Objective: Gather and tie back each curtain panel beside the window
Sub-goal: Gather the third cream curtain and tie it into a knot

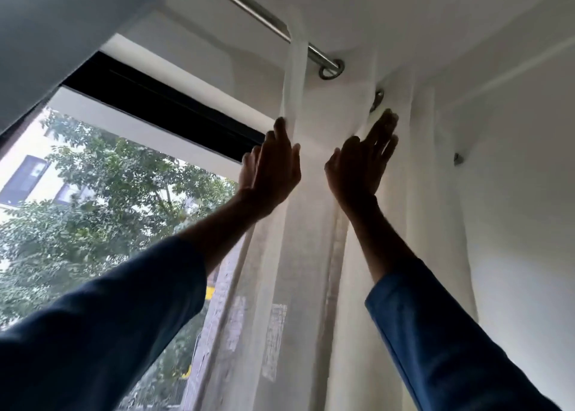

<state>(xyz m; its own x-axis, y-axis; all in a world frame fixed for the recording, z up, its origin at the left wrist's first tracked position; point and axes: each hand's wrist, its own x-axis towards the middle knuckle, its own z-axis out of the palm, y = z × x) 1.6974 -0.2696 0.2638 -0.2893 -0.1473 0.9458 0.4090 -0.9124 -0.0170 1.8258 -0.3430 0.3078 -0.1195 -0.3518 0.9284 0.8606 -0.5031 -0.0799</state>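
Observation:
A sheer white curtain panel [308,224] hangs bunched at the right side of the window [102,186], from a metal rod [258,12] near the ceiling. My left hand [270,171] is raised with straight fingers against the curtain's left edge. On the other side of the folds, my right hand [364,161] lies flat with fingers extended, its fingertips just below a metal bracket [377,99]. The gathered fabric sits between the two hands. Both arms wear blue sleeves.
The rod ends in a ring mount [331,68] on the wall. A small metal hook [458,158] is fixed to the white wall at the right. A grey surface [46,37] fills the upper left. Trees and a building show through the glass.

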